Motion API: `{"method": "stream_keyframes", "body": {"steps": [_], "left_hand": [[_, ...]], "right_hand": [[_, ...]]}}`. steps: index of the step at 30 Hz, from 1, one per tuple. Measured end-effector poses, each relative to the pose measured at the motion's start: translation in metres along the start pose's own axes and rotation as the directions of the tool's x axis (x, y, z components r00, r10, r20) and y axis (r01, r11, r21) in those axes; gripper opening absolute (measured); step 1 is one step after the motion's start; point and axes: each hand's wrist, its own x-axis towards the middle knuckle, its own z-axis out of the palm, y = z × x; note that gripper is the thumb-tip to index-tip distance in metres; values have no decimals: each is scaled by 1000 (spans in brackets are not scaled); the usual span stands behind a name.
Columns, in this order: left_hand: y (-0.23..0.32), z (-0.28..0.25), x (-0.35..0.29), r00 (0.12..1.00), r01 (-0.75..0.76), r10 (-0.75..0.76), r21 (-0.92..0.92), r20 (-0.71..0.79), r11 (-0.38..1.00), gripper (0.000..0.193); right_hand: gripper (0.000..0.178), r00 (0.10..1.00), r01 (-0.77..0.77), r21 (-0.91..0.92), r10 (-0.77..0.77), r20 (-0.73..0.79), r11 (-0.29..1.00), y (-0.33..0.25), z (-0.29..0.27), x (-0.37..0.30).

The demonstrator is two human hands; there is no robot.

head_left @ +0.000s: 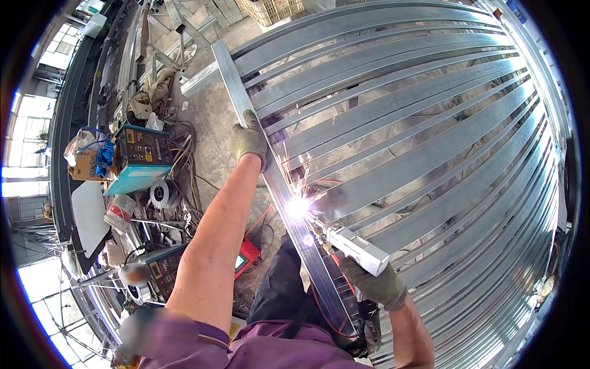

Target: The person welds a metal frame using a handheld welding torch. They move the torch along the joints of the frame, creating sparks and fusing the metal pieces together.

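Observation:
My right hand (pixel 375 284), in a dirty olive work glove, is wrapped round a white and silver welding gun (pixel 359 248). The gun's nozzle points up and left at a metal side rail (pixel 284 192). Bright white-violet light and orange sparks (pixel 300 206) burst where its tip meets the rail, beside the end of a slat, and the glare hides the joint. Higher up, my left hand (pixel 249 140), gloved too, is closed over the same rail. Many long parallel galvanized slats (pixel 418 142) run right from the rail, with gaps between them.
Left of me stand a teal-sided welding machine (pixel 144 147), a wire spool (pixel 162 194) and tangled cables (pixel 184 150). A red box with a screen (pixel 247 258) is by my legs. A crate (pixel 270 8) and metal frames (pixel 178 27) stand at the back.

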Motion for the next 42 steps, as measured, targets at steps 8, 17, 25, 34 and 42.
{"method": "stream_keyframes", "body": {"steps": [8, 17, 25, 34, 42], "left_hand": [[3, -2, -2, 1000, -3, 3, 16, -19, 1000, 78], [7, -4, -6, 1000, -15, 15, 3, -24, 1000, 79], [-2, 0, 6, 999, 31, -31, 8, 28, 999, 87], [-5, 2, 9, 1000, 8, -8, 26, 4, 1000, 87], [-8, 6, 13, 1000, 12, -12, 6, 10, 1000, 86]], "right_hand": [[40, 1000, -12, -33, 12, 9, 999, -2, 0, -3], [41, 1000, 0, 13, 0, -10, 1000, 17, -3, -6], [43, 1000, 25, -4, -25, -8, 1000, 10, -1, -7], [44, 998, 60, -62, -61, -14, 996, 2, 0, -10], [45, 999, 47, -119, -48, -6, 992, 7, -4, -15]]}}
